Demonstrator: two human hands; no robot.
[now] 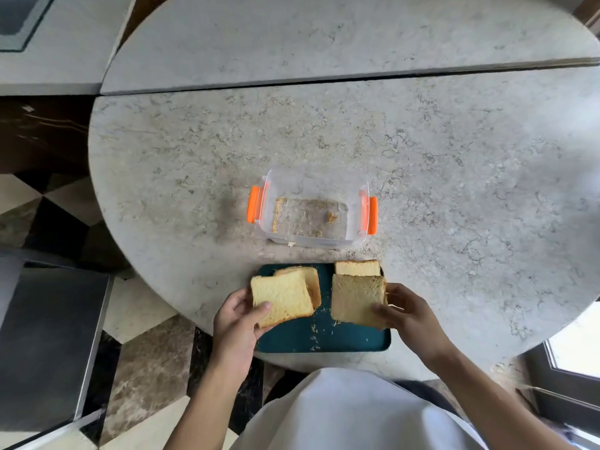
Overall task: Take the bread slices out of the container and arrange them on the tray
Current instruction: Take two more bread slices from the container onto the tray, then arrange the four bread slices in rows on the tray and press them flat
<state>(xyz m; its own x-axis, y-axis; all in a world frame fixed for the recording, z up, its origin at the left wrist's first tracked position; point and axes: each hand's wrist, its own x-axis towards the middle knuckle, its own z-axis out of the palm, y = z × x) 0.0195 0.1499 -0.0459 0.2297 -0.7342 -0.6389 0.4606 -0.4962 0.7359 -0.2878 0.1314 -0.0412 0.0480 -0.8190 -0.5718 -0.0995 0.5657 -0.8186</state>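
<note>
Box (311,209) at 12 o'clock emptied, crumbs only. Slice (281,302) pinched by L hand (238,316), slice (355,300) by R hand (406,308), over tray (324,339). Bread judged light, soft, crumbly; best held w/ edges supported, not squeezed.

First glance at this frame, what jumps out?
Two hands, each holding a bread slice over the teal tray at the table's near edge: left hand on the left slice, right hand on the right slice. Just beyond, the clear container with orange clips holds only crumbs.
</note>
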